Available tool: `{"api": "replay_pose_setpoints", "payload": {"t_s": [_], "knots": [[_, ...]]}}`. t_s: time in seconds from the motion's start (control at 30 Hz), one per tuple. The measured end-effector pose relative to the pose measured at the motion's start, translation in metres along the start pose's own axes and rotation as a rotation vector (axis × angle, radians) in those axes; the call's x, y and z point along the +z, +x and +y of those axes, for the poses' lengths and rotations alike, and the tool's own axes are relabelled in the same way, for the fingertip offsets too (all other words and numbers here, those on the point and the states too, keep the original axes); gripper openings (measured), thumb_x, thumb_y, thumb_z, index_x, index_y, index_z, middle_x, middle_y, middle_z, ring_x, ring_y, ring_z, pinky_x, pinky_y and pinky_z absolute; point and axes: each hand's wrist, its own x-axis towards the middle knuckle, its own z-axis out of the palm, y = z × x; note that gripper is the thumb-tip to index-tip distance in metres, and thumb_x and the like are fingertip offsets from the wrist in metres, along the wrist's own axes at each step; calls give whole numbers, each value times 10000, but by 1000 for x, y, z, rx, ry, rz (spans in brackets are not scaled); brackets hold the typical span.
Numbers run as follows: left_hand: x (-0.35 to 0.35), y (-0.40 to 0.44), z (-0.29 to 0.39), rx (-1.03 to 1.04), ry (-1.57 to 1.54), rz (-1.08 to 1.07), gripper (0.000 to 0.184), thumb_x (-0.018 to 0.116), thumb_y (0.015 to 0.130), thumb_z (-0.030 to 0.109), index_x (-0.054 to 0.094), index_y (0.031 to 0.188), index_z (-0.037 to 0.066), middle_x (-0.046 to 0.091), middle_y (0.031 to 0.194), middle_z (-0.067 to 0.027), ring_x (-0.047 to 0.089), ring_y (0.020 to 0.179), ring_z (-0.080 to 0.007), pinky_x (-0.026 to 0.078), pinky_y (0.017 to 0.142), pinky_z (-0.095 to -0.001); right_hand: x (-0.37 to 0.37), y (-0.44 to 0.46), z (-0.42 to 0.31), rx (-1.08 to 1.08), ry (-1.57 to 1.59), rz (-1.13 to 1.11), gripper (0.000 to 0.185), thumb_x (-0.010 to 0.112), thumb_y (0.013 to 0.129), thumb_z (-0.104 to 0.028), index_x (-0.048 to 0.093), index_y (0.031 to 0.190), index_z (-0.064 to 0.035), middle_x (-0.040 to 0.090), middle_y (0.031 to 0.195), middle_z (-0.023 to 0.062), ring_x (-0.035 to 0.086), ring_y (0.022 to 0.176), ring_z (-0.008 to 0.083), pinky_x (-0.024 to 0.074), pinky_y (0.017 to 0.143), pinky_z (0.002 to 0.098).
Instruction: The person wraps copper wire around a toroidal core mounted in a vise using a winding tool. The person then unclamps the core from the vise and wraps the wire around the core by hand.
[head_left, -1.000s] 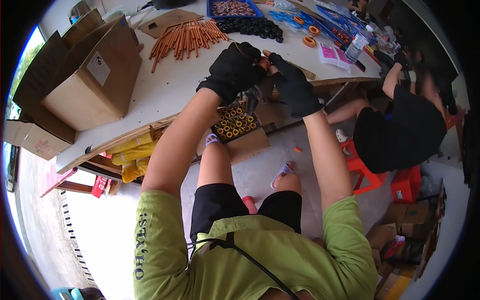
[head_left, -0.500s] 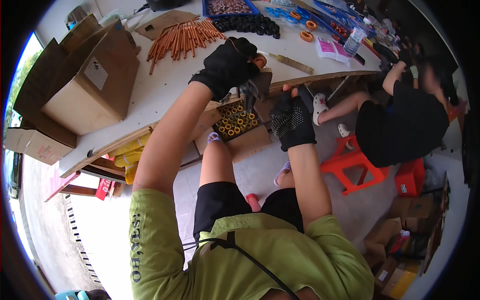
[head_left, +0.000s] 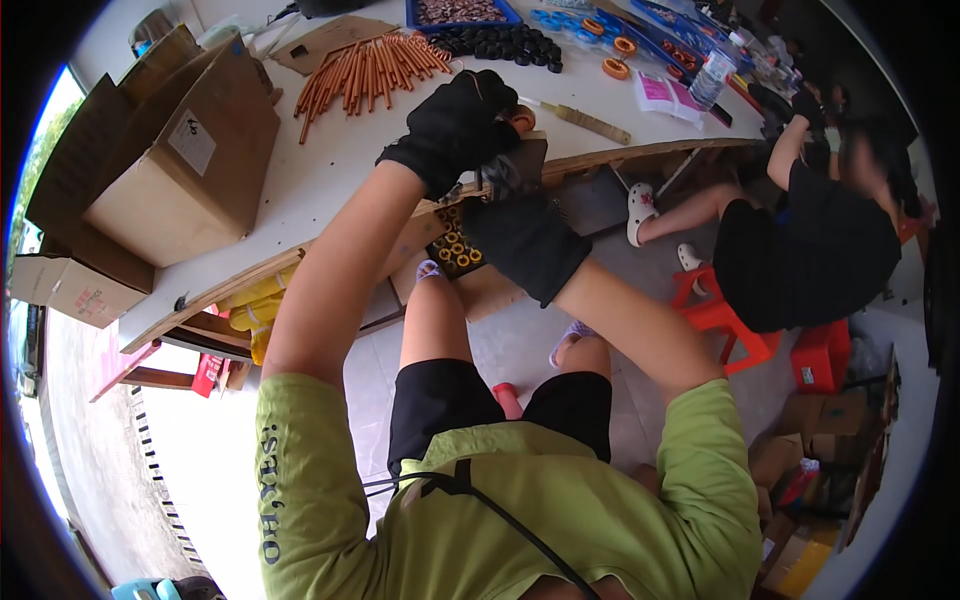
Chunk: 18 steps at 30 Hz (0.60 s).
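My left hand [head_left: 458, 130], in a black glove, is closed at the bench edge around a copper-coloured coil [head_left: 522, 120], mostly hidden by the glove. A thin copper wire shows above the knuckles. Just below it, a dark metal clamp-like fixture [head_left: 522, 165] stands at the edge. My right hand [head_left: 525, 245], also in a black glove, reaches left beneath this fixture, back upward; its fingers are hidden, so I cannot tell what they touch. Beneath that hand, a box of yellow ring-shaped coils [head_left: 458, 250] is partly covered. A tool with a tan handle [head_left: 590, 125] lies right of the fixture.
Copper-coloured rods [head_left: 365, 75], black round pieces [head_left: 500, 45] and a blue tray [head_left: 465, 18] lie on the white bench [head_left: 330, 190]. Orange rings [head_left: 615, 68] and a bottle [head_left: 712, 80] lie right. A cardboard box [head_left: 200, 160] stands left. Another person [head_left: 800, 240] sits right on a red stool [head_left: 735, 330].
My right hand has swung left and inward from the right of the coil box to beneath the fixture, turning its back upward. My left hand has barely moved.
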Motion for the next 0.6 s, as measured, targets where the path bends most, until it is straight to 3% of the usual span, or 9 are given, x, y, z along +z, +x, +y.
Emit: {"api": "replay_pose_setpoints", "payload": {"t_s": [0.13, 0.23, 0.43, 0.53, 0.6], "knots": [[-2, -1, 1, 47, -10, 34, 241, 707, 721, 248, 627, 839, 55, 607, 847, -115, 599, 761, -281, 486, 670, -352, -40, 9, 22, 165, 269, 101, 115, 559, 753, -120, 595, 842, -56, 584, 594, 109, 633, 600, 197, 471, 515, 312], [-5, 2, 1, 43, 16, -51, 242, 711, 710, 232, 619, 836, 47, 592, 824, -116, 590, 768, -284, 481, 678, -345, -37, -6, 58, 567, 1037, 240, 128, 552, 819, -147, 579, 876, -35, 542, 566, 63, 572, 556, 134, 433, 521, 263], [2, 0, -7, 115, -24, 32, 223, 708, 704, 209, 618, 836, 54, 581, 819, -109, 584, 759, -288, 476, 661, -349, 40, -58, 54, 915, 1606, 467, 177, 509, 888, -197, 559, 894, -27, 486, 710, -25, 460, 655, 57, 385, 609, 220], [-1, 4, -2, 72, -3, -9, 213, 659, 704, 292, 661, 804, 104, 606, 830, -110, 600, 767, -288, 476, 653, -357, 29, -57, 58, 694, 1156, 377, 175, 509, 885, -184, 554, 896, -15, 524, 744, 30, 516, 688, 121, 413, 641, 270], [-4, 4, -1, 22, -24, -54, 206, 657, 710, 289, 663, 814, 112, 613, 830, -107, 603, 774, -288, 477, 658, -357, 17, -56, 78, 344, 678, 296, 198, 532, 870, -203, 554, 908, -9, 544, 764, 73, 534, 686, 198, 430, 657, 320]]}}
